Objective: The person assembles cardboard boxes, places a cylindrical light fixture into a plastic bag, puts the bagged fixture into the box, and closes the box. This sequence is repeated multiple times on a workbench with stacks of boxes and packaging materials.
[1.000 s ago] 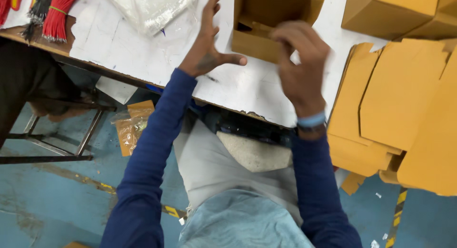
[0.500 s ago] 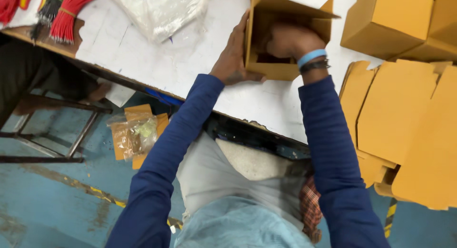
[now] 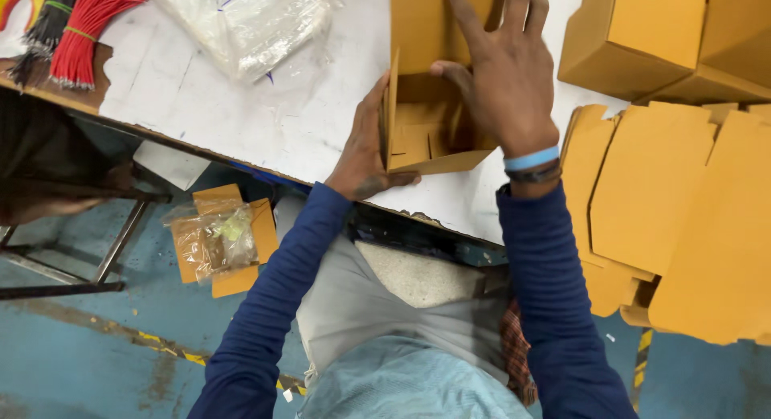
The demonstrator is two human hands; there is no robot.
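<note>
You have two hands in view — left hand (image 3: 363,150), right hand (image 3: 502,73) — on one open cardboard box (image 3: 422,106); two closed boxes (image 3: 634,33) upper right, one clear plastic bag (image 3: 249,21) — one red wire bundle (image 3: 88,29) upper left.

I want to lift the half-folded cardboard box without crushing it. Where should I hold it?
Grip the half-folded cardboard box by its two upright side walls, from left and right. The left hand already braces the left wall; the right hand covers the open top, whose loose flaps look weak.

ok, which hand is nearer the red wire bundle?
Left. The left hand grips the open box's left wall, on the side toward the red wire bundle; the right hand lies across the box's right side.
</note>
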